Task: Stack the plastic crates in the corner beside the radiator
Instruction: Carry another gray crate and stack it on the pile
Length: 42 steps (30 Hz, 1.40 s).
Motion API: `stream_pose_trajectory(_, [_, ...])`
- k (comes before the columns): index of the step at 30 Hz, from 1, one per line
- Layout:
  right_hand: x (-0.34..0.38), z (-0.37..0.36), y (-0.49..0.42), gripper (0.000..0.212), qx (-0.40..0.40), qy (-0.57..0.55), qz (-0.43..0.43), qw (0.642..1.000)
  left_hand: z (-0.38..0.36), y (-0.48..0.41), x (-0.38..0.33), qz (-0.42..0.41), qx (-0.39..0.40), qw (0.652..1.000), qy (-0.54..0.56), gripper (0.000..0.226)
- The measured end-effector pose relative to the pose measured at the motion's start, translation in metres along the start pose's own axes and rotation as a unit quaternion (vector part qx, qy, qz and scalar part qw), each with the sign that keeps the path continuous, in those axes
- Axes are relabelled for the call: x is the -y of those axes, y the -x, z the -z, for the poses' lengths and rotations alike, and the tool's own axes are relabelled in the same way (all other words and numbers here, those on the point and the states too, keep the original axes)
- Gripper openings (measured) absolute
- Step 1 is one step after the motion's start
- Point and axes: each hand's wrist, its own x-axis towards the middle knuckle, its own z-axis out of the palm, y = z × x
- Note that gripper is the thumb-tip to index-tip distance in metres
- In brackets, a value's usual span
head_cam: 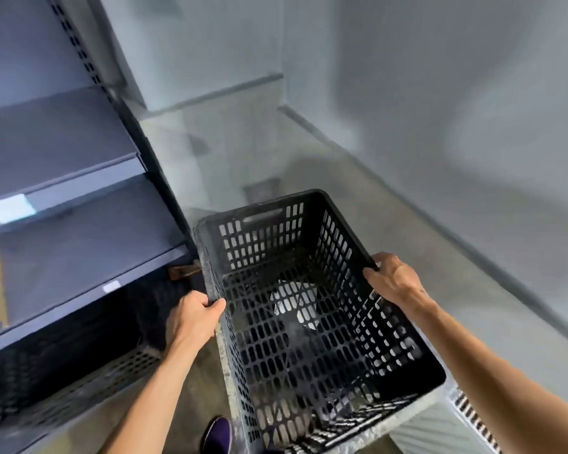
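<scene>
Both hands are on the black plastic crate (312, 348) and it fills the low middle of the view, from the centre down toward 6 o'clock. The left hand (194, 314), out at 7 o'clock, has its fingers curled over the crate's left rim with the thumb hooked on top. The right hand (392, 281), at about 4 o'clock, clamps the right rim the same way, fingers wrapped over the edge. The crate looks to be carried off the floor (309, 152), open side up, with pale floor showing through its slotted base.

Up at 12 o'clock two walls meet in a corner (281, 90), well apart from the crate, and I see no stack standing there. At 5 o'clock a white ribbed panel (430, 427) peeks out just beside the crate's near end. It may be the radiator, though too little shows to be sure. Grey shelving (63, 198) runs down the 9 o'clock side, with something dark and perforated beneath it at 8 o'clock, and I cannot tell whether that is another crate. A purple shoe (218, 432) shows at 6 o'clock.

My read is that it's early going: one crate in hand and not yet set down, nothing stacked in view, so the placing and any further crates are still to do
</scene>
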Motion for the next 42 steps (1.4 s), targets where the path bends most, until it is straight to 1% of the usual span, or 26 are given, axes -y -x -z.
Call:
stream_pose_trajectory(4, [-0.009, 0.015, -0.033, 0.046, 0.05, 0.02, 0.029, 0.998, -0.026, 0.024, -0.012, 0.056, 0.008, 0.998, 0.041, 0.044])
stream_pose_trajectory(8, [-0.008, 0.023, -0.056, 0.041, 0.067, 0.049, 0.061, 0.995, -0.046, 0.039, -0.02, 0.087, 0.01, 0.995, 0.048, 0.045])
stream_pose_trajectory(11, [-0.012, 0.027, -0.075, 0.033, 0.074, 0.088, 0.084, 0.99, -0.059, 0.038, -0.027, 0.098, 0.019, 0.994, 0.046, 0.047])
stream_pose_trajectory(13, [-0.015, 0.03, -0.085, 0.033, 0.081, 0.102, 0.091, 0.987, -0.063, 0.036, -0.035, 0.097, 0.023, 0.994, 0.041, 0.044])
stream_pose_trajectory(16, [-0.018, 0.036, -0.094, 0.034, 0.091, 0.098, 0.081, 0.988, -0.07, 0.032, -0.05, 0.1, 0.021, 0.993, 0.06, 0.038])
stream_pose_trajectory(19, [-0.026, 0.035, -0.103, 0.032, 0.094, 0.092, 0.078, 0.988, -0.077, 0.026, -0.058, 0.106, 0.019, 0.993, 0.044, 0.035])
stream_pose_trajectory(23, [-0.035, 0.032, -0.111, 0.025, 0.089, 0.085, 0.084, 0.989, -0.088, 0.018, -0.061, 0.11, 0.012, 0.993, 0.031, 0.031])
stream_pose_trajectory(27, [-0.036, 0.03, -0.114, 0.023, 0.086, 0.103, 0.091, 0.987, -0.093, 0.011, -0.059, 0.123, 0.011, 0.992, 0.033, 0.029])
stream_pose_trajectory(34, [-0.049, 0.014, -0.125, 0.043, 0.092, 0.17, 0.126, 0.973, -0.1, 0.013, -0.056, 0.131, 0.008, 0.991, 0.021, 0.026])
stream_pose_trajectory(38, [-0.05, 0.012, -0.12, 0.058, 0.093, 0.172, 0.136, 0.971, -0.101, 0.015, -0.053, 0.133, 0.011, 0.991, 0.021, 0.024])
stream_pose_trajectory(42, [-0.053, 0.009, -0.118, 0.065, 0.094, 0.169, 0.143, 0.971, -0.105, 0.018, -0.047, 0.14, 0.023, 0.99, 0.024, 0.027])
